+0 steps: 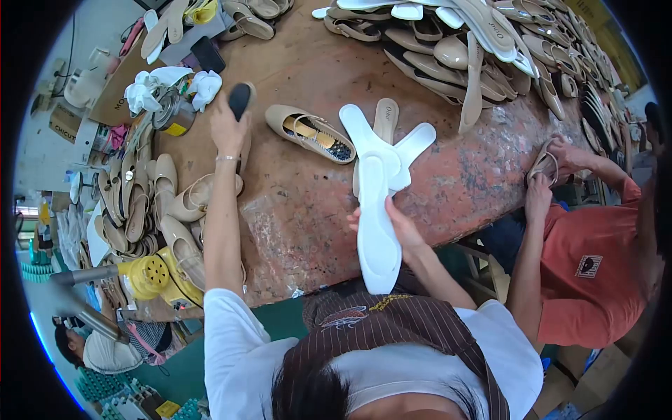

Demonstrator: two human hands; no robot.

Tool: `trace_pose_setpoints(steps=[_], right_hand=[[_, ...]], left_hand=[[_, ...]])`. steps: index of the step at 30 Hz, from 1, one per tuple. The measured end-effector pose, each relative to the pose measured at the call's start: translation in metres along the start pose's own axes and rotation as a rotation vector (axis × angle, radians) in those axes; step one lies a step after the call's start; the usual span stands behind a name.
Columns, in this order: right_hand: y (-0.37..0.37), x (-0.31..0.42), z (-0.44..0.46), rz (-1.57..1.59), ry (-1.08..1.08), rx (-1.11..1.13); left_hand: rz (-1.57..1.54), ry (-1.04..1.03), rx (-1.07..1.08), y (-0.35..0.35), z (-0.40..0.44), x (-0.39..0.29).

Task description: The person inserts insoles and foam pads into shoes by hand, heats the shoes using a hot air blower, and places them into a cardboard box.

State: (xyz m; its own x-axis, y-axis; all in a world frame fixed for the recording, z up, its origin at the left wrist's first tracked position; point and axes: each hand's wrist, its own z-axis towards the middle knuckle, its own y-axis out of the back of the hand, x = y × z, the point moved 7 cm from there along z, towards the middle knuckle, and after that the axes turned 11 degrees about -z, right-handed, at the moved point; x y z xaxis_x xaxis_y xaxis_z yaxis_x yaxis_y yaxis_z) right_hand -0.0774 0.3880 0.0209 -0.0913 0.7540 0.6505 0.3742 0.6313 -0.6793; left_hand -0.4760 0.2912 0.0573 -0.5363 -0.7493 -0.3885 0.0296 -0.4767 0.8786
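A beige shoe (308, 133) lies on its own on the table (301, 231), with its open top facing up. To the left of the beige shoe, the left hand (229, 129) has its grip closed on a dark-bottomed shoe (240, 100). To the right and nearer the person, the right hand (400, 225) has its grip closed on a long white insole (379, 224). The far end of that insole lies over some crossed insoles (416, 143), just right of the beige shoe. A big shoe pile (448, 56) sits farther back, to its right. A co-worker (595, 273) holds a small shoe (543, 166) well to its right.
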Motion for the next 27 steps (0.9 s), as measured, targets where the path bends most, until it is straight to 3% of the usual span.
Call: trace_pose_setpoints(steps=[1, 3, 4, 6, 8, 9, 12, 15, 17, 21, 27], right_hand=[[0.001, 0.005, -0.001, -0.065, 0.025, -0.019], [0.012, 0.027, -0.005, -0.192, 0.07, -0.08], [0.02, 0.035, -0.008, -0.234, 0.101, -0.145], [0.026, 0.054, -0.018, -0.399, 0.13, -0.211], [0.029, 0.068, -0.024, -0.58, 0.179, -0.286], [0.026, 0.073, -0.027, -0.61, 0.212, -0.308], [0.049, 0.059, -0.045, -0.752, 0.04, -0.308], [-0.013, 0.075, -0.049, -1.547, 0.309, -0.249], [-0.039, 0.064, -0.042, -1.809, 0.421, -0.174], [-0.077, 0.032, -0.025, -2.088, 0.692, 0.148], [-0.101, -0.034, 0.019, -2.016, 0.758, 0.375]], left_hand=[[-0.112, -0.071, -0.174, 0.041, -0.012, -0.021], [-0.593, -0.056, -0.325, 0.115, -0.053, -0.052], [-0.572, -0.031, -0.314, 0.122, -0.079, -0.052], [-1.142, -0.009, -0.47, 0.142, -0.138, -0.035], [-1.295, 0.334, -0.275, 0.108, -0.217, -0.006], [-1.38, 0.334, -0.272, 0.089, -0.255, 0.0], [-1.402, 0.457, -0.117, 0.064, -0.342, -0.007], [-0.969, 0.616, -0.258, 0.076, -0.404, 0.026], [-0.816, 0.673, -0.313, 0.09, -0.42, 0.03], [-0.992, 0.887, -0.188, 0.074, -0.405, 0.022], [-1.025, 0.74, -0.198, 0.04, -0.383, 0.017]])
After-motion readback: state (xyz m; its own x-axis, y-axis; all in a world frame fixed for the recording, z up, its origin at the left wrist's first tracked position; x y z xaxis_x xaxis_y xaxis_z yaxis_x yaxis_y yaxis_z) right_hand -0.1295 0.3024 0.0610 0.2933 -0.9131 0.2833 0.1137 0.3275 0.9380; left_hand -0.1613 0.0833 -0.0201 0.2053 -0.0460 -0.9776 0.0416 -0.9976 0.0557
